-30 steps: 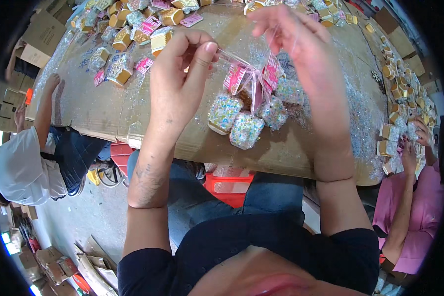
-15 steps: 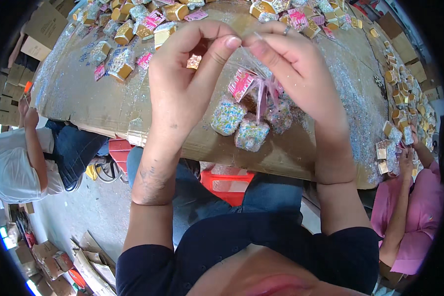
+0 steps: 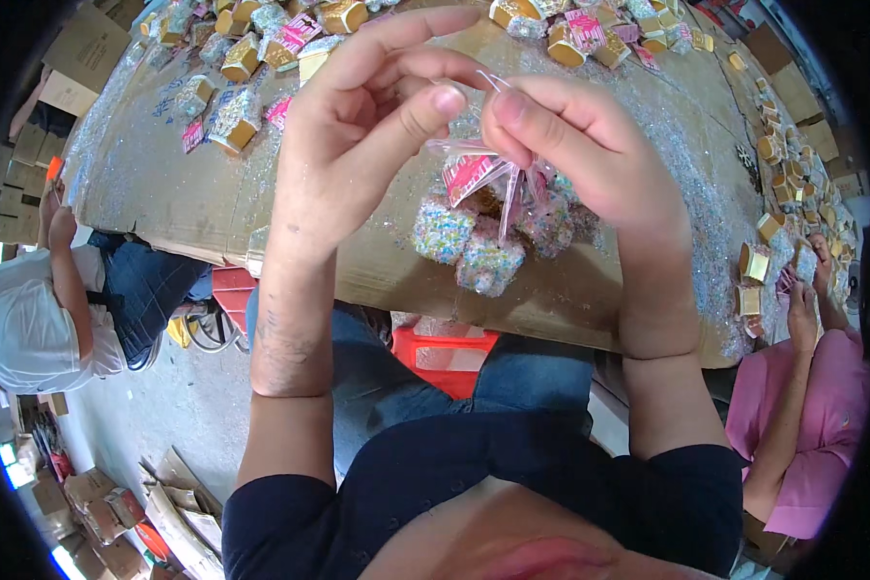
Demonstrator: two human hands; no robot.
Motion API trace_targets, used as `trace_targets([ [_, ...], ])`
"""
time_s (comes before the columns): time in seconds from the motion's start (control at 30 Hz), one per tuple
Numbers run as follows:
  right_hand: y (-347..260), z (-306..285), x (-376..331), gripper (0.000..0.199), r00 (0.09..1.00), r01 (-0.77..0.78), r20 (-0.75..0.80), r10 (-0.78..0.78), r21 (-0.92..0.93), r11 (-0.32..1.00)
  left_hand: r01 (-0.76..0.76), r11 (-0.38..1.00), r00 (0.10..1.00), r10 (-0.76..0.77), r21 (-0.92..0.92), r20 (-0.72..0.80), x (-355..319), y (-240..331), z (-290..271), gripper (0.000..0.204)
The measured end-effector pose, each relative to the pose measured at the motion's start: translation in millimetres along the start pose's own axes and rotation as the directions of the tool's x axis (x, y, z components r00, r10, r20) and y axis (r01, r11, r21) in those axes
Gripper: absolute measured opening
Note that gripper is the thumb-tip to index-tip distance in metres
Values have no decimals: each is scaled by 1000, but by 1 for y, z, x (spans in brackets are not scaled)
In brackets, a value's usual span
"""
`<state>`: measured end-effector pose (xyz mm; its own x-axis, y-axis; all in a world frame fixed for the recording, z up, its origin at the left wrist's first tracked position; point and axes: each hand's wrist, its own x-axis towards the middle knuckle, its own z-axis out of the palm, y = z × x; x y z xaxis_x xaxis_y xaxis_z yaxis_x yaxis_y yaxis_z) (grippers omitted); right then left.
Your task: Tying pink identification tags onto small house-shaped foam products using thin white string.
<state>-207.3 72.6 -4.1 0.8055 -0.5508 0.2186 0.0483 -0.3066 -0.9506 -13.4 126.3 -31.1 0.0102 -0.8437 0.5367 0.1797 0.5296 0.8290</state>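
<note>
Cardboard covers the work table (image 3: 193,208), dusted with glitter, and small gold and pink boxes (image 3: 237,116) lie scattered along its far side. Left of the table a person in a white shirt (image 3: 29,324) sits low among flattened cartons on the concrete floor.

Over the table's near edge, the left hand (image 3: 358,145) has closed in since a second ago: then it was apart from the other hand, now thumb and forefinger pinch the top of a clear bag (image 3: 498,193) with pink labels. The bag hangs between the hands, above the table, with several glittery cubes (image 3: 488,256) bunched at its bottom. The right hand (image 3: 590,159) has come down to meet it and pinches the same gathered neck, fingertips nearly touching, so the bag's mouth looks drawn shut.

Right of the table, a person in pink (image 3: 793,425) handles more gold boxes.
</note>
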Motion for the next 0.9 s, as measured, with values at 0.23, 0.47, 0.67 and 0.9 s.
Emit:
trace_targets([
  [0.23, 1, -4, -4, 34, 986, -150, 79, 149, 12, 989, -467, 636, 883, 296, 614, 364, 5, 1, -16, 28],
  [0.47, 10, -11, 1, 34, 986, -155, 74, 152, 41, 987, -425, 552, 898, 357, 717, 258, 4, -12, -12, 7],
  [0.67, 20, -12, 6, 27, 990, -90, -108, 90, 5, 996, 417, 706, 909, -339, -572, 245, 0, -10, -24, 21],
  [0.9, 14, 1, 2, 13, 957, -59, -291, -26, -281, 958, 43, 876, 999, -42, 480, -13, -4, -20, -5, 11],
])
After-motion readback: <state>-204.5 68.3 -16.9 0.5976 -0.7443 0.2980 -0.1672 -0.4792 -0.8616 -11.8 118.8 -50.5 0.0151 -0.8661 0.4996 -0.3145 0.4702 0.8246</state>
